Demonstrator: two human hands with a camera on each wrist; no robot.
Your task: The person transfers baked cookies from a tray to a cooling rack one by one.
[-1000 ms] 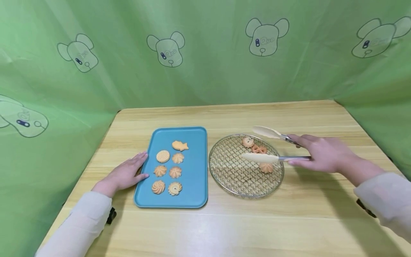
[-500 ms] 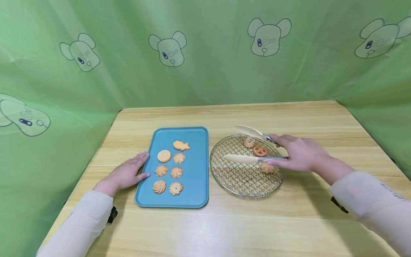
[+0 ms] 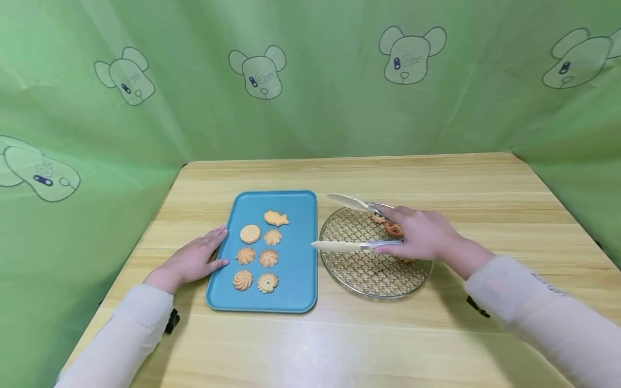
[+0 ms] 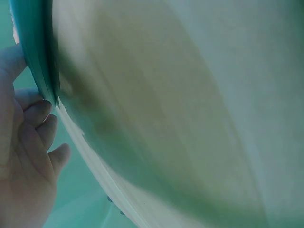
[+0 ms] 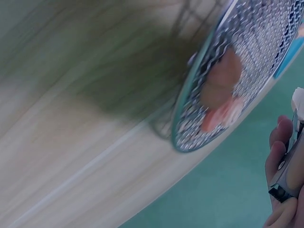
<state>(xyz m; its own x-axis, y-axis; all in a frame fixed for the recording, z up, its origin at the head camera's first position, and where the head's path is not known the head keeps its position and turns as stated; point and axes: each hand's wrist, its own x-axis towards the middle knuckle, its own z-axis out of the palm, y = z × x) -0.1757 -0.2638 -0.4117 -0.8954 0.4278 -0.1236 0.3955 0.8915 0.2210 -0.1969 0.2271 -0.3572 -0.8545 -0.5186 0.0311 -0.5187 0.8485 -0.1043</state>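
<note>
My right hand (image 3: 422,234) grips a pair of tongs (image 3: 339,246) with pale tips and metal arms. The tongs' arms are spread, with nothing between the tips; the nearer tip reaches the tray's right rim. Below is a round wire rack (image 3: 373,275) holding a pretzel-shaped cookie (image 3: 393,229) and other cookies, partly hidden by the hand. The left hand (image 3: 191,261) rests at the left rim of a blue tray (image 3: 293,275), fingers touching it. On that tray lie a fish-shaped cookie (image 3: 276,218), a round cookie (image 3: 250,234) and several fluted cookies (image 3: 268,258).
Tray and rack stand side by side on a wooden table (image 3: 339,345), a narrow gap between them. A green curtain (image 3: 320,124) with bear-head prints hangs behind and at both sides. In the right wrist view, the rack (image 5: 190,142) sits raised above the tabletop.
My right hand has moved left over the rack with the spread tongs, bringing their tips from above the rack's right half to the tray's right edge. The left hand stays at the tray.
</note>
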